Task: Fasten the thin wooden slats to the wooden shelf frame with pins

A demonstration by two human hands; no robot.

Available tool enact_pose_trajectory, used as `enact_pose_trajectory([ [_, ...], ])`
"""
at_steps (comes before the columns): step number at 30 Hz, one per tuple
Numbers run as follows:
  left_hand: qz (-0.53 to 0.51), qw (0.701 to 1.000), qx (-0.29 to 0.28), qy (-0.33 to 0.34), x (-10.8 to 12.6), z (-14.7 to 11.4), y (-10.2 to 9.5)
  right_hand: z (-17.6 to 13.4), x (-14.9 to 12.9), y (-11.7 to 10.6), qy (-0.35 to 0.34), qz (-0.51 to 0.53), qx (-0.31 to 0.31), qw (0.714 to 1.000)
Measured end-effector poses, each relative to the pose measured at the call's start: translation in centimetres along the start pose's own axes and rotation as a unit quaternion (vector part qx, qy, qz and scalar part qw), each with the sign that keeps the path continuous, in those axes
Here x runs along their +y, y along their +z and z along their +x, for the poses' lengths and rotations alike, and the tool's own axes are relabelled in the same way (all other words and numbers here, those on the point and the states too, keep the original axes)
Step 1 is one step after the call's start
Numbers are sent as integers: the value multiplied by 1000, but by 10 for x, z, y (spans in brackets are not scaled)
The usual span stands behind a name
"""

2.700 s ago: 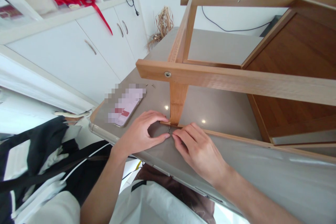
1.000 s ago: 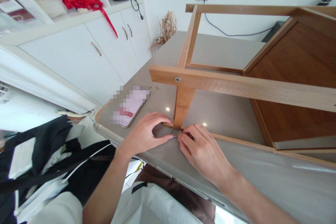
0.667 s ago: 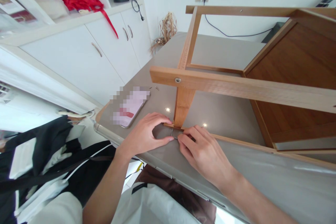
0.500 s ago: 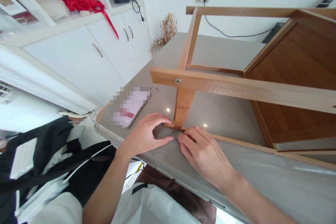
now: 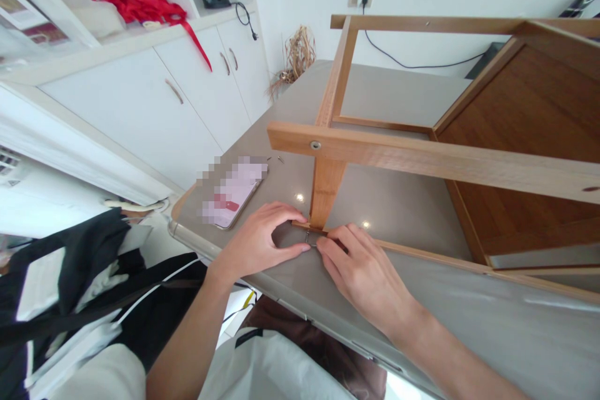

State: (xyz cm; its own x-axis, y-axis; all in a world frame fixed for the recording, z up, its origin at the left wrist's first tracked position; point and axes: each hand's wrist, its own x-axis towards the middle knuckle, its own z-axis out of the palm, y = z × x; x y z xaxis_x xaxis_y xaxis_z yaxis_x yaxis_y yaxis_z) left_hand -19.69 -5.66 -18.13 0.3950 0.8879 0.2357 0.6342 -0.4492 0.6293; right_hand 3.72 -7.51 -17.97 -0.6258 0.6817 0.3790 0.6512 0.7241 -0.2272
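Observation:
A wooden frame (image 5: pixel 328 187) of slats and rails lies on its side on the grey table. At its near lower corner a thin metal bolt (image 5: pixel 307 236) sticks out from the rail. My left hand (image 5: pixel 267 237) curves in a C around this corner, fingertips against the rail end and thumb at the bolt's outer end. My right hand (image 5: pixel 360 269) is closed in a pinch just to the right, on a thin metal rod (image 5: pixel 314 245) that looks like a hex key; most of it is hidden by the fingers.
A phone (image 5: pixel 239 194) lies left of the frame, with small screws (image 5: pixel 280 159) behind it. The grey table's (image 5: pixel 469 306) near edge runs below my hands. White cabinets (image 5: pixel 145 100) stand at left, and dried stalks (image 5: pixel 300 50) are behind the table.
Both hands keep almost the same place. The thin rod at my right fingertips has shifted very slightly, and the view has moved a little.

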Motion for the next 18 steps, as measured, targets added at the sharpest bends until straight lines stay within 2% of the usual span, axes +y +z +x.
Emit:
enact_pose_trajectory([
  [18,-4,1000,0,3,0,0,0,-1,-1,3,-3,20,9,1000],
])
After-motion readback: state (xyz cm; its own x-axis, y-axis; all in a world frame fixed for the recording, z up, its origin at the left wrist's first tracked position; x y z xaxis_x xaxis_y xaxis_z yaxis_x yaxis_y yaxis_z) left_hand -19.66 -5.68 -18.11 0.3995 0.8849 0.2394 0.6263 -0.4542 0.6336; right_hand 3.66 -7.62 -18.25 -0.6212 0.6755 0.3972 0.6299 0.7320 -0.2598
